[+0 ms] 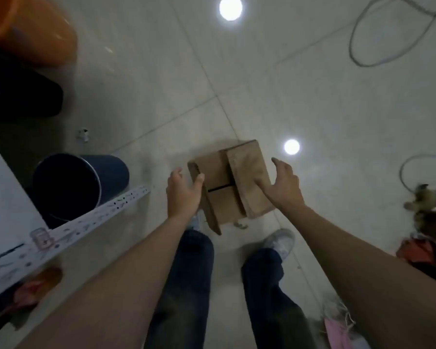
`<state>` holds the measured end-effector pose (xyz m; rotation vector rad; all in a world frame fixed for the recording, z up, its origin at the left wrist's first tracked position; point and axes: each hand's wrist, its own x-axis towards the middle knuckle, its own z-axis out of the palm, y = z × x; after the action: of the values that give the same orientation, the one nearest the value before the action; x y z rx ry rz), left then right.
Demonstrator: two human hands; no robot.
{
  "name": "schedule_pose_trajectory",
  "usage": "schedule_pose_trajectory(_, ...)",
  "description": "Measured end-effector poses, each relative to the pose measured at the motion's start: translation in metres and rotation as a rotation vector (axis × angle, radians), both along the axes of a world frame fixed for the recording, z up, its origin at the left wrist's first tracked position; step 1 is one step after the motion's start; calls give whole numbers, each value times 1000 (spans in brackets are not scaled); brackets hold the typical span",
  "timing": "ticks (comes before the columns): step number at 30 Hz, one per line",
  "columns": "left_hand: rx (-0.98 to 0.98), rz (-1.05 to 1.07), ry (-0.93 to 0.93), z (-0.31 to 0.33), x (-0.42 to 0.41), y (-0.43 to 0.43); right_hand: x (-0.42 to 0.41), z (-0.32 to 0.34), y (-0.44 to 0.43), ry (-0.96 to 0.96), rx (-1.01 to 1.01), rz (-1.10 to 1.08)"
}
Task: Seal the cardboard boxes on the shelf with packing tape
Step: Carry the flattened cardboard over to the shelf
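Observation:
A small brown cardboard box (pixel 222 202) sits between my two hands above the tiled floor. Its top flaps are loose: the right flap (pixel 249 172) lies raised over the others, and a dark slit shows between the two lower flaps. My left hand (pixel 184 195) holds the box's left flap, with the thumb on top of it. My right hand (pixel 282 187) grips the right side, its thumb pressed on the right flap and its fingers curled past the edge. No packing tape is in view.
The shelf's white perforated rail (pixel 86 222) runs diagonally at the left. Behind it stand a dark blue bucket (pixel 68 182) and an orange bucket (pixel 30 28). Grey cables (pixel 363 59) loop on the floor at the upper right. Clutter (pixel 428 210) lies at the right edge. My legs and a white shoe (pixel 280 240) are below the box.

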<state>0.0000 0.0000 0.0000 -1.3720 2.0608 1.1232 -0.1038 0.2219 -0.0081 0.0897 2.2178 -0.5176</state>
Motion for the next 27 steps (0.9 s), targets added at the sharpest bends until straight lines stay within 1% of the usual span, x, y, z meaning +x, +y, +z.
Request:
schedule_pose_trajectory(1, 8, 77, 32, -11, 3, 1, 1, -10, -4, 17, 8, 12)
schedule_pose_trajectory(3, 6, 150, 19, -40, 10, 3, 3, -36, -10, 28, 38, -16)
schedule_pose_trajectory(7, 56, 177, -39, -88, 19, 11, 10, -83, -10, 33, 44, -34)
schedule_pose_trajectory(11, 97, 187, -100, -125, 20, 22, 14, -118, -7, -17, 37, -82)
schedule_pose_trajectory(16, 218, 351, -159, -159, 28, 31, 22, -156, 0, -74, -17, -219)
schedule_pose_trajectory(18, 238, 383, -148, -166, 33, 36, 25, -161, 1, -96, -47, -257)
schedule_pose_trajectory(20, 232, 394, -118, -164, 33, 42, 26, -161, 3, -78, -62, -269)
schedule_pose_trajectory(23, 203, 368, -26, -155, 28, 45, 20, -151, 6, -20, -100, -290)
schedule_pose_trajectory(27, 178, 294, 74, -134, 3, 38, -6, -119, 6, 92, -154, -308)
